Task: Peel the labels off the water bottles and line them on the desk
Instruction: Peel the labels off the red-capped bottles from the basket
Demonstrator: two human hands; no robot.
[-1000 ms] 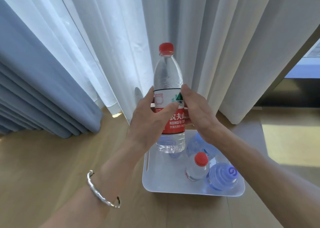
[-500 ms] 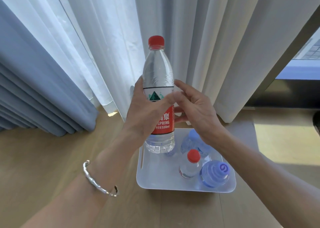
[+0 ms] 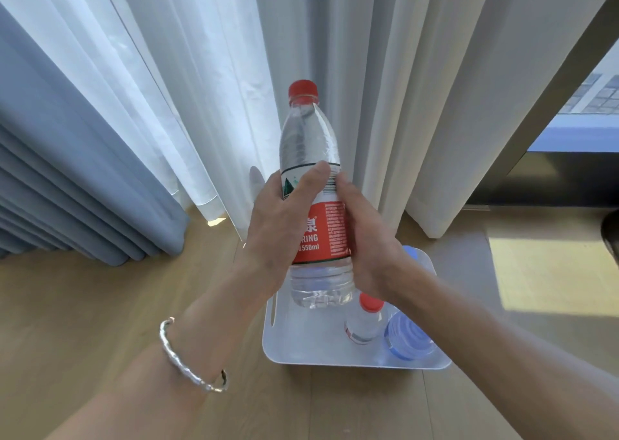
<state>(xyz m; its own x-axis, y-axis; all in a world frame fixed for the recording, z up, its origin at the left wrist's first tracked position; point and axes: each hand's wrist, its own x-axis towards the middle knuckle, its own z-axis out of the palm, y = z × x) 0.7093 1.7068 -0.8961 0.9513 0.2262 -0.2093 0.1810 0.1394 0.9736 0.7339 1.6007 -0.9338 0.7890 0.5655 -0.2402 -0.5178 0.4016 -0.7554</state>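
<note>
Bottle was held upright in mid-air above the tray, red cap up, label intact. Left hand was clamped round the label's left side, thumb laid across its top edge; right hand was wrapped on the right side, fingers mostly hidden behind. Barcode panel was turned toward the camera, probably so the label seam could be found. Peel judged not yet started; no lifted edge was seen. Three more bottles were left in the tray: a small red-capped one, a blue-capped one, and another mostly hidden behind the right wrist. Tray was set on the desk by the curtains; nothing lined up yet.
</note>
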